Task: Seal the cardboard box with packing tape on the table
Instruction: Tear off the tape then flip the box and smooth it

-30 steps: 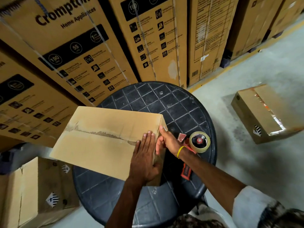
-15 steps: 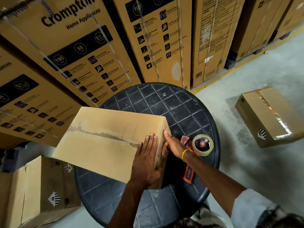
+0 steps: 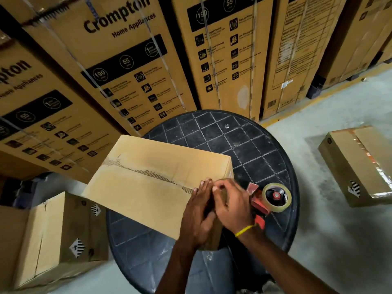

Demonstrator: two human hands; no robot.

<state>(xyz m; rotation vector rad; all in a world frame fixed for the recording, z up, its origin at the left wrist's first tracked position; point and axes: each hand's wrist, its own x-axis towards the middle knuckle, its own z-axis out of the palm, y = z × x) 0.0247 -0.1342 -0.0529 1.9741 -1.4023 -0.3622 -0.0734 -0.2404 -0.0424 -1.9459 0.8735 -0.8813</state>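
— Left hand [image 3: 196, 215]?
— Flat, fingers stretched out together, palm pressed on the near right end of the cardboard box [image 3: 157, 181]; gripping nothing.
— Right hand [image 3: 231, 206]?
— Laid over that same corner, just beside the left and touching it, fingers curled down onto the box edge. Pinching tape or only pressing: cannot tell. Yellow band [image 3: 244, 231] at the wrist.
— And the box itself?
— Lying on the round black table [image 3: 222, 141], left end jutting past the rim. Flaps shut; a ragged dark line along the top seam, running toward the hands. Contents hidden.
— Tape?
— On a red dispenser [image 3: 259, 205] with a clear roll [image 3: 276, 197], resting on the table right of the hands, untouched.
— Other containers?
— Closed carton [image 3: 360, 166] on the floor to the right, glossy tape across its top. Another carton [image 3: 53, 240] on the floor lower left, closed. Tall printed cartons [image 3: 127, 66] stacked behind the table, strapped shut.
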